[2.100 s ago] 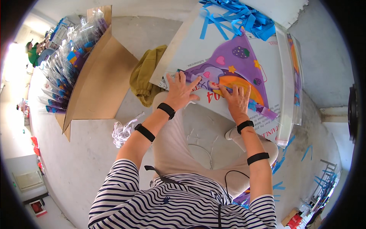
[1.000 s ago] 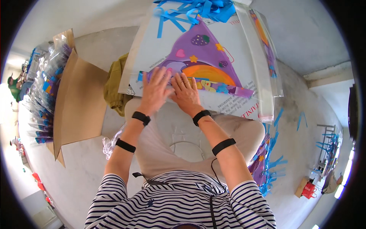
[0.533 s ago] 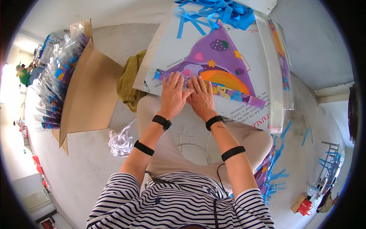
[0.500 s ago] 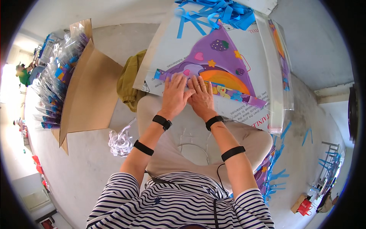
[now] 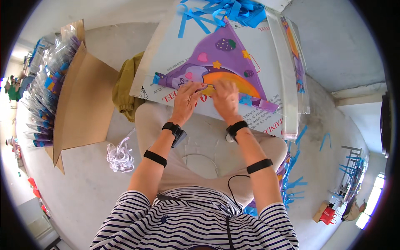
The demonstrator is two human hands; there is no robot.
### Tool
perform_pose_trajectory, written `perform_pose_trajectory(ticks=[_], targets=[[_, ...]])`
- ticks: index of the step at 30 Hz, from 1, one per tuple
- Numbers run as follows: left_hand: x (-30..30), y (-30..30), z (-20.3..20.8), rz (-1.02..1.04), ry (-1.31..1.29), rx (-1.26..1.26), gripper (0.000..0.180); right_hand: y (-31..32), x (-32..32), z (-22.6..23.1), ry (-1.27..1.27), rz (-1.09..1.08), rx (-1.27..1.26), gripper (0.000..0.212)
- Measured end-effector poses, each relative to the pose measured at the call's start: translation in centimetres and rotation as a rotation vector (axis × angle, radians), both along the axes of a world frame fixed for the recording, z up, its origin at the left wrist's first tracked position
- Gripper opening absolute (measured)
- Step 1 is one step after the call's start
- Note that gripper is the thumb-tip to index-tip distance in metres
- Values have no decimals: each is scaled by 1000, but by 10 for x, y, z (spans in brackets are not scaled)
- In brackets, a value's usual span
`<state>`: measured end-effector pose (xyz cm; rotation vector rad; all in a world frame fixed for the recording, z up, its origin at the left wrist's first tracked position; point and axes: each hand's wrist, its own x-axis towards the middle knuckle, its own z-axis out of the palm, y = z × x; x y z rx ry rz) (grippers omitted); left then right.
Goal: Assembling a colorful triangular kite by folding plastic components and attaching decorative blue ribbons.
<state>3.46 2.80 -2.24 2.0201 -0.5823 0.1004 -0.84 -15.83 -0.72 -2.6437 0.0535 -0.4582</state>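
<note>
A purple triangular printed piece [image 5: 208, 46], decorated with hearts, stars, berries and an orange arc, lies on a white lettered board [image 5: 166, 52] across my knees. Its point faces away from me. Along the near edge runs a narrow, colourful printed strip [image 5: 246, 100]. My left hand [image 5: 186, 103] has its fingers bent and pinched on that near edge, left of the middle. Close beside it, my right hand [image 5: 226, 100] is curled over the same edge, slightly smeared by motion. The fingertips hide the bit of edge between them.
Blue ribbons [image 5: 246, 16] are heaped at the board's far end. To the left stand an open cardboard box [image 5: 85, 96] with clear-bagged pieces [image 5: 46, 93] and an olive cloth [image 5: 126, 89]. White ribbons [image 5: 120, 156] lie on the floor. At right is a metal rack [image 5: 351, 171].
My hands have gone from lying flat on the near edge to bent, pinching fingers. They are slightly farther apart. The whole view has shifted, so the board appears farther left.
</note>
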Motion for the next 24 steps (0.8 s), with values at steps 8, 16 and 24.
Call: perform_pose_trajectory(ticks=[8, 16, 24], targets=[[0, 0, 2, -58, 6, -47, 41, -60, 19, 27, 432, -103, 44, 36], [-1, 1, 0, -72, 55, -92, 41, -73, 33, 17, 613, -16, 57, 29], [1, -6, 4, -125, -59, -2, 44, -86, 28, 1, 592, -79, -53, 39]])
